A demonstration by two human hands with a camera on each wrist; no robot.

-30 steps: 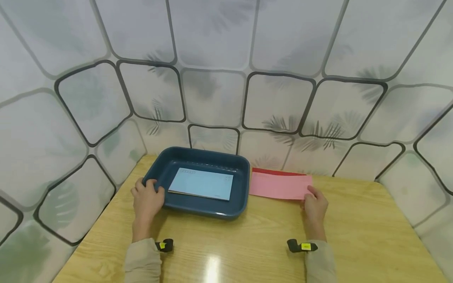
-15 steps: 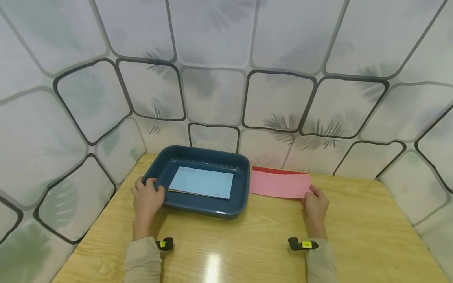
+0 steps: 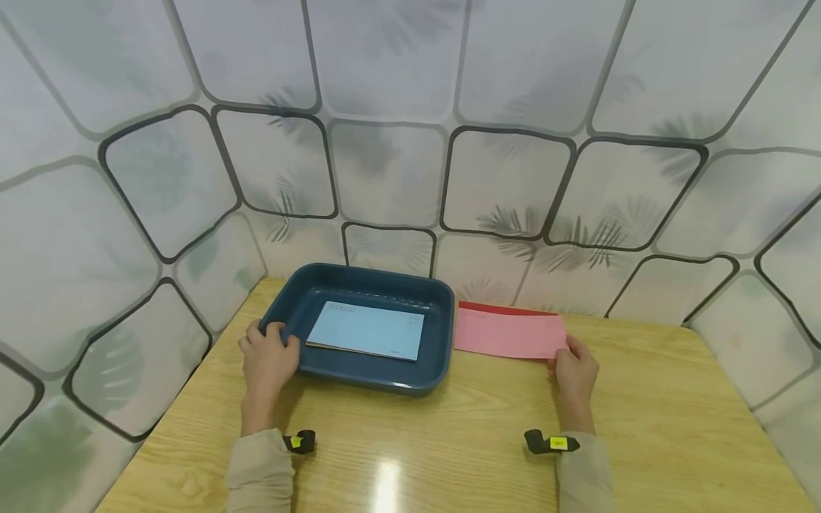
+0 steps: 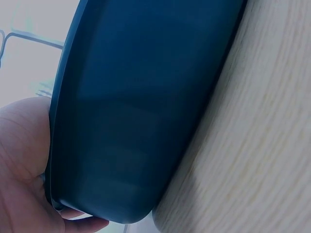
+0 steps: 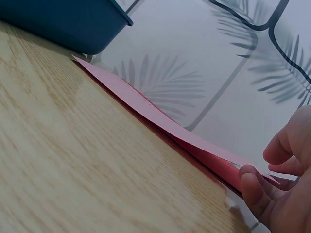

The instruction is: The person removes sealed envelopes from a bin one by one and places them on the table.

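Observation:
My left hand (image 3: 266, 360) grips the left rim of a dark blue rectangular tray (image 3: 368, 377); in the left wrist view its fingertips curl around the corner. A light blue envelope (image 3: 365, 330) with printed code boxes lies in the tray, on top of at least one other whose edge peeks out below it. To the right of the tray, my right hand (image 3: 576, 372) pinches the near right corner of a pink envelope (image 3: 507, 333). Beneath it a red envelope (image 3: 507, 310) shows along the back. The right wrist view has the pink envelope's (image 5: 160, 124) held end raised off the red one.
The wooden table (image 3: 417, 456) runs to a patterned wall covering (image 3: 391, 178) behind and at both sides. The tray's right wall stands close by the pink envelope's left end. Black wrist cameras (image 3: 551, 443) stick out inward from both sleeves.
My right hand has shifted very slightly right, still pinching the pink envelope's corner. The left hand, tray and light blue envelope stay in place.

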